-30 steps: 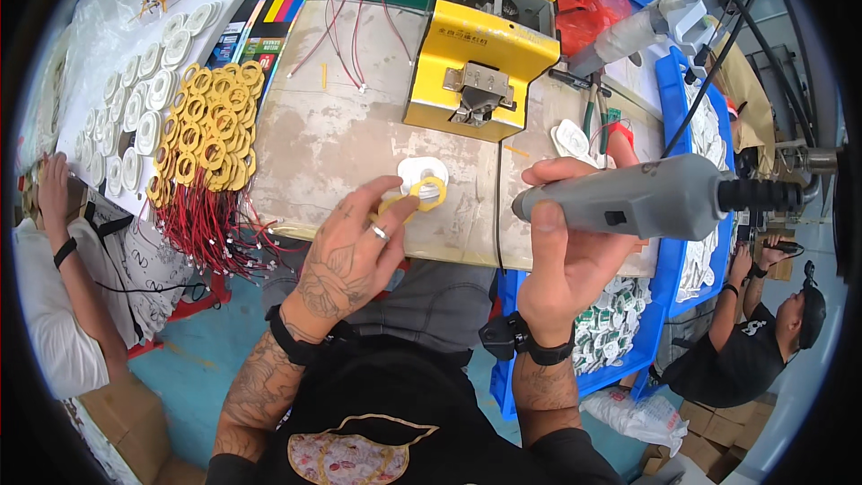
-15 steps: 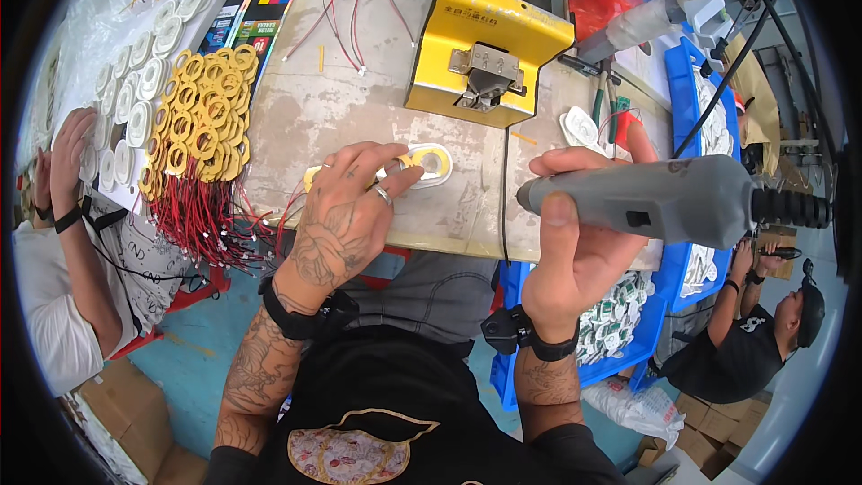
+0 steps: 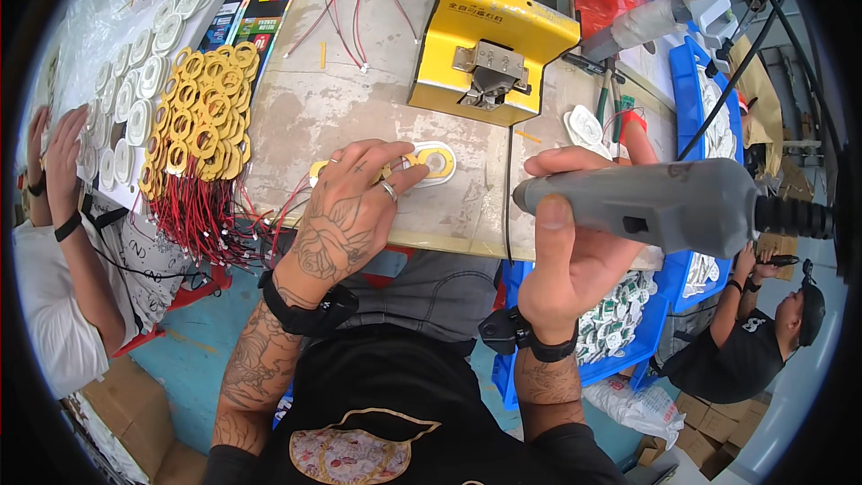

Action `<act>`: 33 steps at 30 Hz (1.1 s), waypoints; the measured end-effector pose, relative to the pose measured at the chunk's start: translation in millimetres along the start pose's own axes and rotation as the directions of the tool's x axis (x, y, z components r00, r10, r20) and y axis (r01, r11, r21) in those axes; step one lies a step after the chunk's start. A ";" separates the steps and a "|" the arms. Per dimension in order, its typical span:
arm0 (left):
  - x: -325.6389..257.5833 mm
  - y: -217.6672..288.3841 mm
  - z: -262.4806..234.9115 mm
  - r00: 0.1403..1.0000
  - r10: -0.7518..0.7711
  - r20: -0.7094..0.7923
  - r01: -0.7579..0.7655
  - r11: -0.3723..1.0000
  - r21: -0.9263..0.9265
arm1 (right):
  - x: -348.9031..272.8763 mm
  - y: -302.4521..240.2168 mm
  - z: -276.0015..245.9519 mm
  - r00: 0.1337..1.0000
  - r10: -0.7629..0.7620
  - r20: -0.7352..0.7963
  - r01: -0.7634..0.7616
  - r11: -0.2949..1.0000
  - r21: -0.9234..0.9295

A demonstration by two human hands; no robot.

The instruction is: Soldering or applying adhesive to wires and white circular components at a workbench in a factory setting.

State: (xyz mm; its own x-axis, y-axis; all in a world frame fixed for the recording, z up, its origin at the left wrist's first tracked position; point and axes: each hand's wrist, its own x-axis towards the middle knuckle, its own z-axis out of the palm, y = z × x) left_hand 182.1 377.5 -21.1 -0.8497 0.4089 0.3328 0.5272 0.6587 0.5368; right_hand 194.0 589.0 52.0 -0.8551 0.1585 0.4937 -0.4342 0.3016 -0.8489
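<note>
On the near part of the worktable, my left hand [image 3: 346,207] has its fingers bent down over a yellow ring [image 3: 437,162] set in a white oval plastic piece [image 3: 446,178]. Another yellow part [image 3: 316,171] shows at the other side of that hand, mostly covered by it. Red wires [image 3: 292,207] run off to the left from there. My right hand [image 3: 575,260] is wrapped round a grey corded electric screwdriver [image 3: 669,207] held above the table's right side. Its narrow nose points left, apart from the white piece.
A yellow machine [image 3: 494,45] stands at the back. Left lie stacked yellow rings [image 3: 202,112] with red wires [image 3: 206,220], and white oval pieces [image 3: 135,81]. Blue bins [image 3: 620,364] stand right. Co-workers' hands [image 3: 65,157] show left, and another person [image 3: 750,332] right.
My hands keep almost the same positions, with the screwdriver still held. At the left, the co-worker's far hand has risen a little. The view has shifted slightly.
</note>
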 end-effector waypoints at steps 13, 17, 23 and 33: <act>-1.1 -2.5 2.5 0.999 0.035 0.026 -0.036 0.999 0.037 | 0.2 0.0 2.3 1.000 -0.001 -0.009 0.001 1.000 0.025; 0.4 -1.3 1.8 0.998 0.044 0.044 -0.047 0.996 0.073 | 10.3 -0.8 8.5 0.999 0.008 -0.054 0.000 0.988 0.154; -1.2 2.0 2.1 0.999 0.038 0.023 -0.040 0.993 0.111 | 44.4 12.3 11.7 0.999 -0.052 0.016 0.041 0.913 0.406; -6.4 1.8 7.0 0.999 0.031 -0.016 -0.029 0.992 0.126 | 98.1 27.7 57.5 0.981 -0.193 -0.017 0.188 0.930 0.317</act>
State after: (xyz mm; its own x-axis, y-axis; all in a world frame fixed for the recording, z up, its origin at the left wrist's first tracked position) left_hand 188.5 380.4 -27.6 -0.8328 0.4192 0.3615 0.5474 0.7208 0.4252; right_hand 81.8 558.8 66.0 -0.7506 0.1129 0.6510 -0.6541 0.0121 -0.7563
